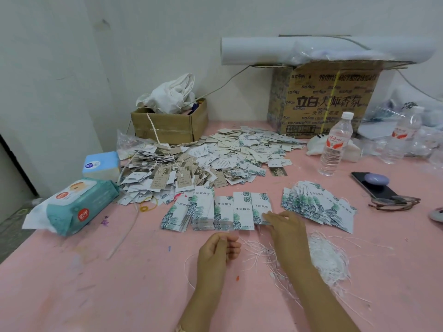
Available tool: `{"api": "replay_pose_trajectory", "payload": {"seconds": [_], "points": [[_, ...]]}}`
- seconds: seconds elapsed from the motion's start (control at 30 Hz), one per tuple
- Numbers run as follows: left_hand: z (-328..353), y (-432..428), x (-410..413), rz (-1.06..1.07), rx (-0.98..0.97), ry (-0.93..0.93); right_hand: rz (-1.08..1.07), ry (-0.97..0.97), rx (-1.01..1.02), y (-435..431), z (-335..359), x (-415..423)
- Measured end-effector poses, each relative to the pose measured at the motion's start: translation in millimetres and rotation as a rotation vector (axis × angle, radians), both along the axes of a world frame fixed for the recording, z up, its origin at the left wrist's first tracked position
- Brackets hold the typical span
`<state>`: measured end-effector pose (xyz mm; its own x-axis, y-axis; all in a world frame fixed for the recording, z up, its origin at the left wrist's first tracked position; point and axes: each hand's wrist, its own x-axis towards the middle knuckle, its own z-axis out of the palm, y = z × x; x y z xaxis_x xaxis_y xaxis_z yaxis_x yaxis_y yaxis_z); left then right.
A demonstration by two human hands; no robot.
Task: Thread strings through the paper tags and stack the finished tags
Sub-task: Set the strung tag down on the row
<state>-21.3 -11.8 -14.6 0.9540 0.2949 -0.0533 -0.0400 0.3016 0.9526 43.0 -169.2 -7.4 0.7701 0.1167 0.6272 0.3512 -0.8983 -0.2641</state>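
Paper tags (pixel 215 152) lie in a broad loose heap across the far half of the pink table (pixel 96 283), flat matt card rectangles, some white with green leaf print and some plain brown. A smaller fanned pile (pixel 316 207) of the leaf-printed kind overlaps like roof tiles to the right, and a row of squared-up stacks (pixel 223 212) sits in front of the heap. Beside the right forearm is a tangle of loose strings (pixel 328 259), thin, white and limp, likely to snag on each other. The right hand (pixel 285 226) reaches to the rightmost stack, fingers fairly straight and resting on the lower edge of its top tag (pixel 260 204), not visibly closed round it. The left hand (pixel 215 250) is curled, fingertips pinching a single string (pixel 188 267) that trails off in a loop to its left. The step appears to be taking one tag to thread. Smooth card clings in a stack, so slide the top tag off sideways to free just one. Keep the string's end short and stiff between the fingertips, since the hole, too small to make out here, leaves little room.
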Motion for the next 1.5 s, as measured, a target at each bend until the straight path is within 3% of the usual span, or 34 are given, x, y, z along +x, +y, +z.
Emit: {"api": "replay_pose_trajectory", "payload": {"seconds": [0.23, 0.43, 0.53, 0.7, 0.77, 0.87, 1.0, 1.1, 1.2, 1.27, 1.4, 1.5], "points": [[-0.1, -0.1, 1.1, 0.001, -0.005, 0.007, 0.023, 0.013, 0.159, -0.4, -1.5, -4.0], [0.4, -0.5, 0.5, 0.004, -0.008, 0.004, 0.018, -0.028, 0.133, -5.1, -2.0, -4.7], [1.5, -0.5, -0.4, 0.002, -0.021, 0.001, -0.074, -0.062, 0.029, -8.0, -4.5, 0.1], [3.7, 0.5, -3.4, -0.051, -0.016, 0.01, -0.266, -0.278, 0.116, -11.9, 2.3, -2.8], [2.8, 0.8, -2.9, -0.071, 0.0, 0.02, -0.224, -0.35, 0.096, -12.6, 2.2, -4.6], [4.1, -0.1, -1.2, -0.093, -0.004, 0.025, 0.005, -0.436, 0.067, -4.5, 2.2, -9.4], [7.4, -0.3, 1.3, -0.02, -0.171, 0.033, 0.393, -0.316, 0.006, 20.7, -0.1, -17.0], [4.1, 6.0, 1.4, 0.135, -0.106, 0.011, 0.545, -0.1, 0.006, 34.1, -4.3, -20.1], [1.4, 15.0, 1.7, 0.284, -0.111, -0.008, 0.466, 0.151, 0.071, 33.8, -7.4, -21.2], [3.2, 17.4, 1.5, 0.33, -0.107, -0.01, 0.407, 0.221, 0.069, 31.4, -10.1, -19.6], [5.5, 13.1, -0.9, 0.304, -0.04, -0.001, 0.365, 0.252, 0.094, 30.1, -7.5, -17.8], [2.8, 11.9, -1.3, 0.298, 0.013, 0.056, 0.329, 0.157, 0.049, 32.5, -1.8, -15.8]]}}
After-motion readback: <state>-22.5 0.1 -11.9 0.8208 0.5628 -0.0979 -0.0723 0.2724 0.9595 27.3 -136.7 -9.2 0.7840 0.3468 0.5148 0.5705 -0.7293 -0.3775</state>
